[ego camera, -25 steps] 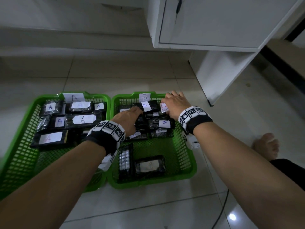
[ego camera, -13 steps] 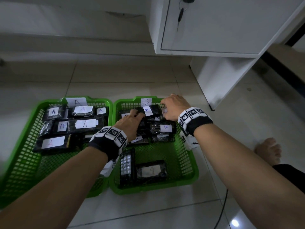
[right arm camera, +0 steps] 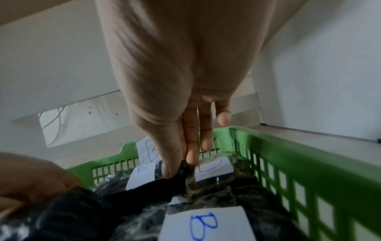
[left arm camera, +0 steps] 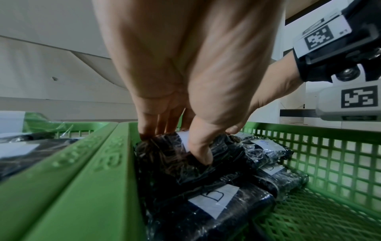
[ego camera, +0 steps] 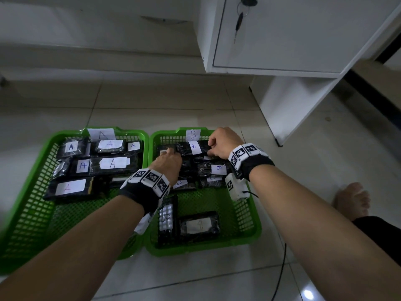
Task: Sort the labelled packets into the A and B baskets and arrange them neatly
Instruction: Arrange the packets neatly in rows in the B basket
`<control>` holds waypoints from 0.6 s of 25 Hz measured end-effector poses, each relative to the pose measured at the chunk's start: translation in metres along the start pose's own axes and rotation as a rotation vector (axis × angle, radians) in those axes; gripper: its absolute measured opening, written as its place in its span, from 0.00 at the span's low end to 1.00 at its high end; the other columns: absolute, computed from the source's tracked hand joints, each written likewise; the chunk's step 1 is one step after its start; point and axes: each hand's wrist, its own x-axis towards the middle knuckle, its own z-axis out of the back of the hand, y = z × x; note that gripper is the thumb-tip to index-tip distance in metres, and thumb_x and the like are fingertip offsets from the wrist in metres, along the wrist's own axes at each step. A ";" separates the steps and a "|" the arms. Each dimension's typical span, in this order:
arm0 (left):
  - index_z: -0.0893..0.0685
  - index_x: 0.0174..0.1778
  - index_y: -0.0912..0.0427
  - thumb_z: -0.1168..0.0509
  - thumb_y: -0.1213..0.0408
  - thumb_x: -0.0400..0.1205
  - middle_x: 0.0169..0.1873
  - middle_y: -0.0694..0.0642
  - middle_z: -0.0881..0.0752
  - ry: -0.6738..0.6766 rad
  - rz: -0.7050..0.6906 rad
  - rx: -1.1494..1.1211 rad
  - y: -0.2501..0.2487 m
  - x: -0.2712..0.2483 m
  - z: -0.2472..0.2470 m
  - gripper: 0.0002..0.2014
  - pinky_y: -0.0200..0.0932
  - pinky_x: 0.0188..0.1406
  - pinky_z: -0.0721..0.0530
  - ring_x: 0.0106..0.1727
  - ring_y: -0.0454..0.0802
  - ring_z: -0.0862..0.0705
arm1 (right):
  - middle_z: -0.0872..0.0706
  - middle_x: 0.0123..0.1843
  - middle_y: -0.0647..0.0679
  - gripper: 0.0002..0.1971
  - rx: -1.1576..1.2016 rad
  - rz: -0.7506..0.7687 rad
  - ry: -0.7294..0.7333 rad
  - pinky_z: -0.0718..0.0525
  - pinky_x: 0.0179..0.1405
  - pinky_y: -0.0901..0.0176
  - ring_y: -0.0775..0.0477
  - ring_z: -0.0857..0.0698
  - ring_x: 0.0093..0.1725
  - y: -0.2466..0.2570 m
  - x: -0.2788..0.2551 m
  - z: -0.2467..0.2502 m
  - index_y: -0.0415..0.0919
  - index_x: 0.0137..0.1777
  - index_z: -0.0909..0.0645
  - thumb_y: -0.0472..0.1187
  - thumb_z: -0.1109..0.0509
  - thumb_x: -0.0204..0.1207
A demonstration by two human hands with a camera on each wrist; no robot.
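Both hands work at the far end of the B basket. The left hand has thumb and fingers clamped on a black packet by the basket's left wall; the right hand pinches another packet's edge near the far right corner. A-labelled packets fill the A basket's far half.

Two green mesh baskets sit side by side, touching. The left A basket holds black plastic-wrapped A packets lying flat in rows across its far half. The right B basket has B packets crowded at its far end, and two more packets lie near its front wall.
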 end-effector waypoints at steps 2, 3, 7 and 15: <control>0.22 0.63 0.68 0.34 0.76 0.79 0.63 0.64 0.26 -0.009 -0.007 -0.001 0.001 -0.001 0.000 0.16 0.49 0.64 0.18 0.65 0.61 0.20 | 0.06 0.47 0.51 0.11 0.107 -0.018 -0.004 0.10 0.57 0.50 0.50 0.09 0.47 -0.002 -0.002 0.000 0.45 0.47 0.07 0.41 0.13 0.66; 0.22 0.63 0.68 0.33 0.76 0.79 0.63 0.64 0.25 -0.013 -0.009 0.000 0.000 -0.001 0.000 0.16 0.49 0.63 0.18 0.64 0.61 0.20 | 0.06 0.46 0.50 0.11 0.167 -0.037 -0.003 0.10 0.58 0.51 0.51 0.09 0.47 -0.004 -0.004 0.001 0.44 0.49 0.07 0.39 0.13 0.66; 0.21 0.63 0.68 0.34 0.78 0.78 0.62 0.65 0.25 -0.013 0.000 -0.010 -0.003 -0.004 0.002 0.16 0.49 0.62 0.16 0.62 0.61 0.19 | 0.06 0.50 0.46 0.17 0.331 -0.129 0.013 0.14 0.65 0.51 0.49 0.09 0.54 -0.007 -0.009 0.000 0.40 0.60 0.10 0.35 0.17 0.70; 0.23 0.65 0.70 0.36 0.79 0.78 0.64 0.65 0.26 -0.004 0.004 0.009 -0.004 -0.003 0.000 0.18 0.52 0.62 0.15 0.62 0.60 0.19 | 0.08 0.48 0.45 0.03 0.134 -0.056 0.085 0.14 0.59 0.54 0.45 0.12 0.50 0.000 -0.015 -0.002 0.38 0.40 0.10 0.34 0.23 0.75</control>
